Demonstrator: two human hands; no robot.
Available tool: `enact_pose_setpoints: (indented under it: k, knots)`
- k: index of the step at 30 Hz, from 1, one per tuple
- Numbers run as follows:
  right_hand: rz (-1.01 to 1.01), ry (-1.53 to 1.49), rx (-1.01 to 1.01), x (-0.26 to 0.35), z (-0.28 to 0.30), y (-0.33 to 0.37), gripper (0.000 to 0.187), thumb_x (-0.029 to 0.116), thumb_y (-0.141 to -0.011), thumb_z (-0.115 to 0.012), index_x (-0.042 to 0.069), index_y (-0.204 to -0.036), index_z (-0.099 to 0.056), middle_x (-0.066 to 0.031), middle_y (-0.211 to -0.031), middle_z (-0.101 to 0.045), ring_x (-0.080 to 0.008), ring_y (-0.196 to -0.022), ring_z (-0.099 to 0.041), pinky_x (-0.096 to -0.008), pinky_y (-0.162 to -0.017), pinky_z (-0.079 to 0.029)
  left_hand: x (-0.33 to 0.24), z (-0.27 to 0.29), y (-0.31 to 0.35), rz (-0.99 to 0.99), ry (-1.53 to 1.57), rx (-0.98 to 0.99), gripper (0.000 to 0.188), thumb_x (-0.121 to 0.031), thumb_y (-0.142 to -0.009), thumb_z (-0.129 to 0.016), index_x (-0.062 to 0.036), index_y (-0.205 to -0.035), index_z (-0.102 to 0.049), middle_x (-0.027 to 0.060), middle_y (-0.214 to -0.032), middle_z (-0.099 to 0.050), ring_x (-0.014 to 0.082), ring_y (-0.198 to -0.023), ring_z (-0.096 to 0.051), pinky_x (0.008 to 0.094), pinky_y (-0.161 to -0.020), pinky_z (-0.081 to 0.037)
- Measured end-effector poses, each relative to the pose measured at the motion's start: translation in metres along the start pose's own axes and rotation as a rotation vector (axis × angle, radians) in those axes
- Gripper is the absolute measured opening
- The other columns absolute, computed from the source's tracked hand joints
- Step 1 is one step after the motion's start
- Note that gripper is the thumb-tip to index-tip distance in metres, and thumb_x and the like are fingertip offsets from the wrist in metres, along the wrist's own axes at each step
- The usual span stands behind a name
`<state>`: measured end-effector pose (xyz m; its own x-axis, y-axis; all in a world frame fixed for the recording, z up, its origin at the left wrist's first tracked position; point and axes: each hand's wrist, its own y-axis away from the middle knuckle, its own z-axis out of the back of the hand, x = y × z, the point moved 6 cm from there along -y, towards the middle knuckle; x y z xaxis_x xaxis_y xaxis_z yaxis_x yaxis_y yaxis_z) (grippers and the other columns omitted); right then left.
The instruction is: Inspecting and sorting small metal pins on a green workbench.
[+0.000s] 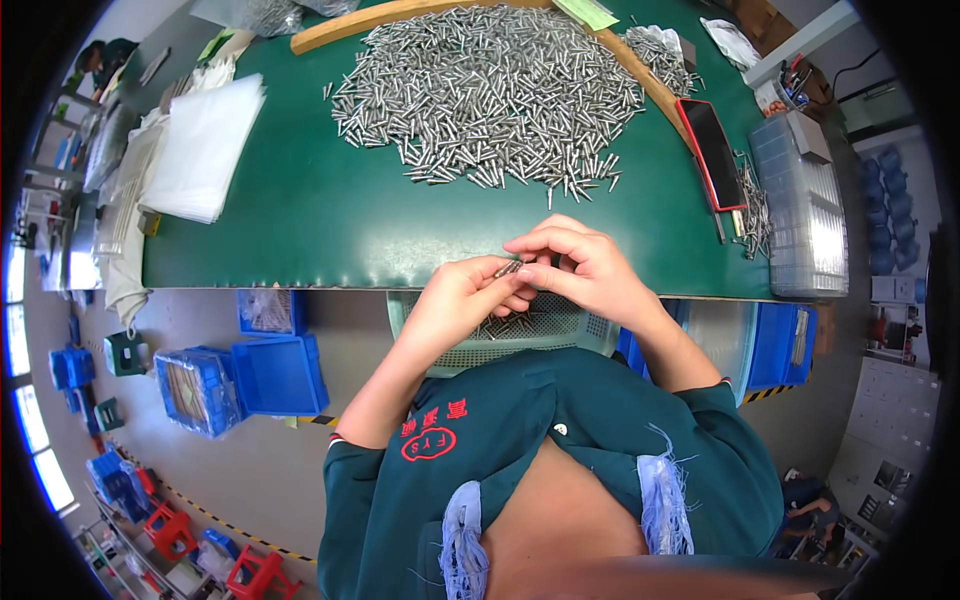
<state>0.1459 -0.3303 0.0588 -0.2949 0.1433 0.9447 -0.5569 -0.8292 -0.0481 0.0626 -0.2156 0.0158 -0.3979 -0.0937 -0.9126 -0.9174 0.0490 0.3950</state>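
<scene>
A large heap of small silvery metal pins covers the far middle of the green table. At the table's near edge my left hand is closed around a few of these metal pins, their ends showing between thumb and fingers. My right hand meets it there, its thumb and fingers bent close to the pins; whether it grips one is hidden. Below both hands sits a pale green perforated basket, with some metal pins inside.
Wooden strips border the heap. To the right lie a red-framed phone-like device, loose pins and a clear plastic case. White plastic sheets rest at left. Blue bins stand on the floor.
</scene>
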Motion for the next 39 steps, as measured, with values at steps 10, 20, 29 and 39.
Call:
enact_pose_setpoints:
  k: [10,20,29,39]
  knots:
    - [-0.586,-1.219,0.023,-0.043,-0.015,0.001,0.019,0.021,-0.096,-0.057,0.006,-0.107,-0.059,0.0024,-0.075,-0.056,-0.0044,-0.063,-0.051,-0.0167,-0.053,-0.042,-0.02,0.0,0.008,-0.149,0.095,0.115,0.026,-0.012,-0.093,-0.057,0.002,-0.115,-0.06,0.012,-0.096,-0.07,0.0139,-0.087,-0.068,0.0262,-0.076,-0.054]
    - [-0.361,-0.443,0.342,-0.025,-0.019,0.007,0.019,0.019,-0.093,-0.061,0.003,-0.101,-0.067,0.0007,-0.086,-0.064,-0.006,-0.076,-0.057,-0.0215,-0.065,-0.047,-0.029,0.053,0.003,-0.252,-0.38,-0.433,0.021,-0.013,-0.093,-0.056,-0.0029,-0.109,-0.064,0.0108,-0.096,-0.07,0.0184,-0.082,-0.069,0.0295,-0.075,-0.053]
    - [-0.048,0.325,-0.023,-0.017,-0.009,-0.011,0.016,0.021,-0.088,-0.062,0.01,-0.099,-0.067,-0.0058,-0.089,-0.063,-0.0208,-0.075,-0.064,-0.0319,-0.065,-0.05,-0.055,0.043,-0.031,-0.465,-1.019,-0.678,0.019,-0.017,-0.085,-0.064,-0.0112,-0.103,-0.063,0.0078,-0.087,-0.059,0.0258,-0.079,-0.062,0.0372,-0.069,-0.05]
    - [-0.008,0.516,-0.2,-0.018,0.003,-0.019,0.017,0.021,-0.085,-0.065,0.011,-0.099,-0.065,-0.0043,-0.087,-0.062,-0.0218,-0.076,-0.065,-0.0351,-0.066,-0.052,-0.044,0.025,-0.028,-0.512,-0.931,-0.406,0.012,-0.013,-0.083,-0.064,-0.0056,-0.093,-0.06,0.0093,-0.084,-0.058,0.0258,-0.078,-0.062,0.0361,-0.068,-0.049]
